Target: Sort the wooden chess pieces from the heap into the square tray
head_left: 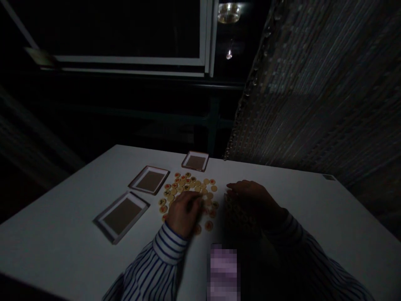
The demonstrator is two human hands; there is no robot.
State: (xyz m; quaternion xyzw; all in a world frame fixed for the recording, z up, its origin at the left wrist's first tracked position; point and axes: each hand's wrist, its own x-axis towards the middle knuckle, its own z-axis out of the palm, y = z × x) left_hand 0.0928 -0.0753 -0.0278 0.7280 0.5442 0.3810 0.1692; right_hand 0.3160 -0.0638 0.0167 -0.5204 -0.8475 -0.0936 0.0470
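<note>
Round wooden Chinese chess pieces, some with red or black characters and some plain, lie spread on the white table. My left hand is over the near part of the spread, its fingers curled down among the pieces; whether one is held is hidden. To the right, my right hand hovers low over more pieces lying in its deep shadow. Its fingers stretch toward the left, with no piece visible in them. A piece with a red character lies between the two hands, nearer to me.
Three shallow rectangular trays or lids stand to the left and behind the pieces: a near one, a middle one and a far one. A bead curtain hangs at the right. A small dark rectangle marks the far right corner.
</note>
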